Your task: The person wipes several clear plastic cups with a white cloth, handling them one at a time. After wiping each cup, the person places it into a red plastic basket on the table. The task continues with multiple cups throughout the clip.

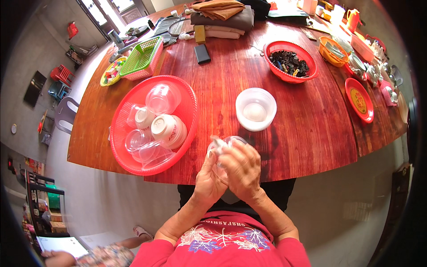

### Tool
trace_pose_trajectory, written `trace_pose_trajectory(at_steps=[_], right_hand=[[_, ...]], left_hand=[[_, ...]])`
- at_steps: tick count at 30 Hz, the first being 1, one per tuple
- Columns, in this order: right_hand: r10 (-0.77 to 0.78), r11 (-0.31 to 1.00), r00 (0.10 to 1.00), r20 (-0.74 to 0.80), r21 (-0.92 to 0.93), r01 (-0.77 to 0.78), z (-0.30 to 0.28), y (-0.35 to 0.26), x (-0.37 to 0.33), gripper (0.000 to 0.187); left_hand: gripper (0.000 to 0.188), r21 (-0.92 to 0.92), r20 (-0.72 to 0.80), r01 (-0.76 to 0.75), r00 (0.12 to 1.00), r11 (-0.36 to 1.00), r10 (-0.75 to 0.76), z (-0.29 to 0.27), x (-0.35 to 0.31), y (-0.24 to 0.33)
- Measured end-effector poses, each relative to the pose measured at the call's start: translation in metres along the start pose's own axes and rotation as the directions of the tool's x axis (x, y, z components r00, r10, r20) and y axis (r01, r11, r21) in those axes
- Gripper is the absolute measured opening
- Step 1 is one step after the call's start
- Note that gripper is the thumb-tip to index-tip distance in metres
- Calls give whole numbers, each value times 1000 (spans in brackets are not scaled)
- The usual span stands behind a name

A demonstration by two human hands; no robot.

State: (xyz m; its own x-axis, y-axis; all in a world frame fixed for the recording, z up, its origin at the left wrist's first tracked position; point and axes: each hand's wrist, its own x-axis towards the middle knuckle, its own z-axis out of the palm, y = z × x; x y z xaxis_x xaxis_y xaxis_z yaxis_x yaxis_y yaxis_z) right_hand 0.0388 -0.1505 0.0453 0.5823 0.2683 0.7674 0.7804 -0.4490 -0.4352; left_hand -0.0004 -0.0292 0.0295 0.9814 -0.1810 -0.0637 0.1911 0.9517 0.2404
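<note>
Near the table's front edge, my left hand [211, 181] is closed round a clear plastic cup [239, 139], mostly covered by my fingers. Bent over that cup is my right hand [242, 170], slightly blurred, its fingers closed on a small white cloth [218, 143] that pokes out on the left. Just beyond stands a stack of whitish, see-through plastic bowls [255, 99]. To the left, a big red plastic basket [119, 111] holds several clear cups [163, 99] and white bowls [168, 129], some turned upside down.
At the back left are a green basket [143, 58] and a yellow one [106, 80]. A red basket of dark pieces [291, 63], an orange basket [332, 55] and a red plate [358, 100] stand right. Folded cloths [222, 20] lie at the back. Another person's arm [60, 258] shows lower left.
</note>
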Motion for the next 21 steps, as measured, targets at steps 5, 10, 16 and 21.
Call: trace_pose_trajectory(at_steps=[5,10,16,21], right_hand=[[428,766,882,194,439,-469,-1,28,9,23],[609,489,732,307,581,-650,-3,30,-4,23],[78,891,991,108,438,-118,-11,16,-15,24],[-104,952,961,257,304,21,-24,10,17,24]], left_hand=[[29,147,-31,11,999,989,-7,-2,-3,1],[26,183,-17,-20,1000,983,24,-1,-4,9],[29,4,10,18,1000,1000,-18,-28,-5,19],[42,117,-43,41,998,992,-37,-10,-8,8]])
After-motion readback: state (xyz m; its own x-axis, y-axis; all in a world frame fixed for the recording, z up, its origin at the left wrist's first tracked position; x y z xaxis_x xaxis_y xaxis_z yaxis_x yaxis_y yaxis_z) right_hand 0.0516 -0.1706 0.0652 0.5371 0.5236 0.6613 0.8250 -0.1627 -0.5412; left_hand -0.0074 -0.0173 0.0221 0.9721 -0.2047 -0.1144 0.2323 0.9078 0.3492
